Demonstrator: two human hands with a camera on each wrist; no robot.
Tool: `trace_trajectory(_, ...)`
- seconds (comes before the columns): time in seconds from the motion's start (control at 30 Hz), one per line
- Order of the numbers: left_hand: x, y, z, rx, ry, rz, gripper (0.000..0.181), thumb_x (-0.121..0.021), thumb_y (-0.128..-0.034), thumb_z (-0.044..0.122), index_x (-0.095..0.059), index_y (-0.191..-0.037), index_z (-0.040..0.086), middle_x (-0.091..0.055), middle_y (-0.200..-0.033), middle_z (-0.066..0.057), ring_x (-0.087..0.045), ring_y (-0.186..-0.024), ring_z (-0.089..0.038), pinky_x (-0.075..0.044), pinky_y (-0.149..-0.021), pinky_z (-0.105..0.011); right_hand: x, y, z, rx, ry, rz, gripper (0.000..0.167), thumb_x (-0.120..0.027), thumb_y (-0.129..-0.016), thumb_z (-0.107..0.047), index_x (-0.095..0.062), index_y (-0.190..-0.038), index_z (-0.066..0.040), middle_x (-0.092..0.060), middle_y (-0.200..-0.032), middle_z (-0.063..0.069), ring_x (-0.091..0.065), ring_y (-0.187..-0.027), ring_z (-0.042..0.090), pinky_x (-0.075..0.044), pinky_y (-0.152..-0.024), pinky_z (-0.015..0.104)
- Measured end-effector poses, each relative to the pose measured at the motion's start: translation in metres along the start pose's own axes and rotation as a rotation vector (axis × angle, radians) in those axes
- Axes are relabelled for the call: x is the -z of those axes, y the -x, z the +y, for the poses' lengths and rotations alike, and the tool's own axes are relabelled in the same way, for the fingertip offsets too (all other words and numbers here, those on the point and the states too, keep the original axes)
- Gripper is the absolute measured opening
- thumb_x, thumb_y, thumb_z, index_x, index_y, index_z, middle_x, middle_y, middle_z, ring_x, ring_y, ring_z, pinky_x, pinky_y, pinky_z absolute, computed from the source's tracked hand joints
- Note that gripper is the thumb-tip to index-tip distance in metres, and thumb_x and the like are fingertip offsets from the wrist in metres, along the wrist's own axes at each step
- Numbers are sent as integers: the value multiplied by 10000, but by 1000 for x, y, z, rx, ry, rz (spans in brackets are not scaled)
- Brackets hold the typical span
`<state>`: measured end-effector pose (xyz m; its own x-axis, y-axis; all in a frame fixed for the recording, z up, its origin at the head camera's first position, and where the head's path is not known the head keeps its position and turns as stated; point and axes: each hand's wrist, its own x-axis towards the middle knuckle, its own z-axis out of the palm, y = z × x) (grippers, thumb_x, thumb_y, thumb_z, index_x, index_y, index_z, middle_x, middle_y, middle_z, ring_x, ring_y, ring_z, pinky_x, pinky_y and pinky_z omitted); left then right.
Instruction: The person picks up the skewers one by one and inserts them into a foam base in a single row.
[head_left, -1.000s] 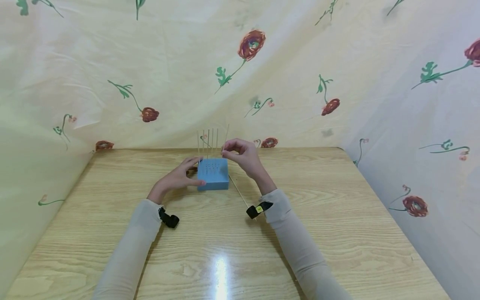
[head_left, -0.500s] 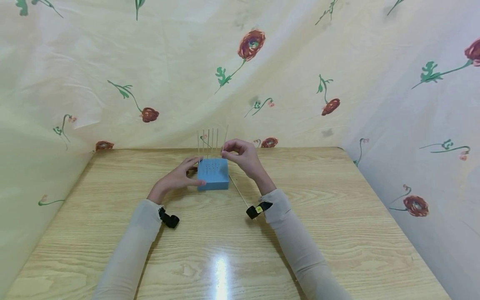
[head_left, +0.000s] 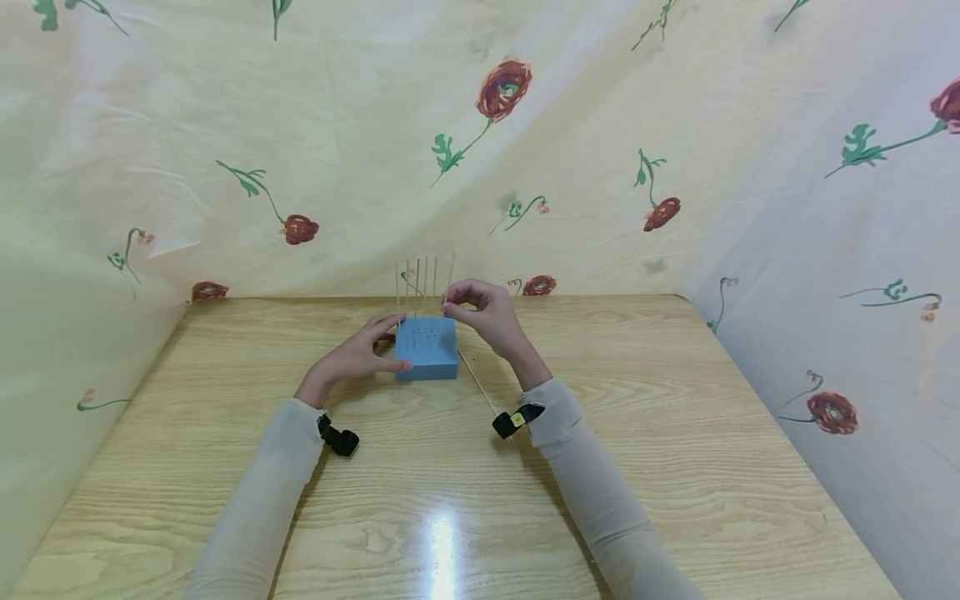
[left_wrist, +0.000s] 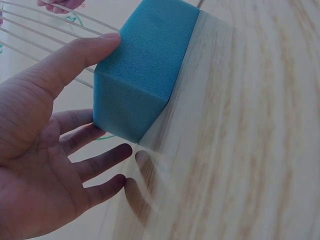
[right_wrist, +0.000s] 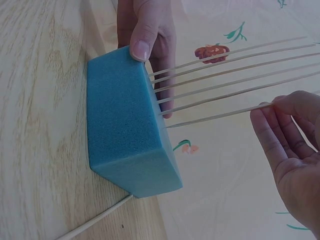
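A blue foam block [head_left: 427, 357] stands on the wooden table, its top dotted with small holes. My left hand [head_left: 351, 357] holds it at the left side; in the left wrist view the thumb [left_wrist: 85, 52] lies on the upper edge, while the lower fingers are spread off the foam. Several thin wooden sticks [right_wrist: 235, 66] rise from the block in a row. My right hand [head_left: 487, 315] pinches another wooden stick [right_wrist: 215, 118] between thumb and fingers, above the block's back right part. Its lower tip meets the top face; how deep it sits I cannot tell.
A loose stick [head_left: 477, 385] lies slantwise on the table [head_left: 637, 433], between the block's right side and the right wrist's black camera [head_left: 505, 424]. A flowered cloth [head_left: 360, 150] hangs behind the table and along its sides.
The pinched stick's top has shifted slightly left and down, so it leans a little less. My left hand and the block have stayed in place.
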<state>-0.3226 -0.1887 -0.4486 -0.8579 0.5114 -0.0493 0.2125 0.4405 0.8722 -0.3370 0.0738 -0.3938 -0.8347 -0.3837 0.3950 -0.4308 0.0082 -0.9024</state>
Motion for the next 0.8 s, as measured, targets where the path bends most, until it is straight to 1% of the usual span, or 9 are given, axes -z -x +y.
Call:
trace_trajectory(0.1,0,0,0,2,-2,0,952,-794,-911,237,-199,-1645,126,-108,-1688,-167,-307,-1495,-443,-296,-1192,-631,0,0,0,-2,2,1,121,-702,-933,27,-672,-1011,115,-707,-967,145,-687,-845,105,-609,-813,291)
trace_trajectory(0.27,0,0,1,4,-6,3,954,-796,-909,233,-200,-1645,122,-110,-1688,-170,-309,-1495,-442,-290,-1195,-630,0,0,0,-9,9,2,137,-704,-934,21,-672,-1017,125,-690,-991,241,-683,-845,108,-607,-813,284)
trace_trajectory(0.37,0,0,1,6,-5,3,957,-797,-908,236,-198,-1645,123,-105,-1690,-168,-306,-1496,-440,-288,-1196,-631,0,0,-1,-13,8,1,139,-701,-934,28,-669,-1022,131,-681,-1001,269,-683,-844,108,-607,-809,279)
trace_trajectory(0.47,0,0,1,7,-7,4,958,-797,-908,240,-197,-1646,125,-103,-1691,-166,-304,-1498,-438,-285,-1196,-635,0,0,-1,-12,6,0,134,-695,-932,40,-665,-1022,134,-684,-996,256,-685,-839,104,-609,-807,283)
trace_trajectory(0.67,0,0,1,6,-15,4,959,-797,-908,244,-197,-1646,124,-111,-1688,-168,-308,-1495,-437,-285,-1194,-637,0,0,-1,-7,8,-1,121,-686,-932,51,-664,-1019,132,-698,-973,173,-689,-836,98,-617,-817,332)
trace_trajectory(0.8,0,0,1,7,-10,2,959,-797,-909,239,-195,-1646,126,-111,-1687,-168,-312,-1492,-439,-291,-1192,-634,0,0,-2,-8,9,0,123,-689,-931,47,-665,-1018,130,-700,-969,157,-690,-838,98,-616,-816,318)
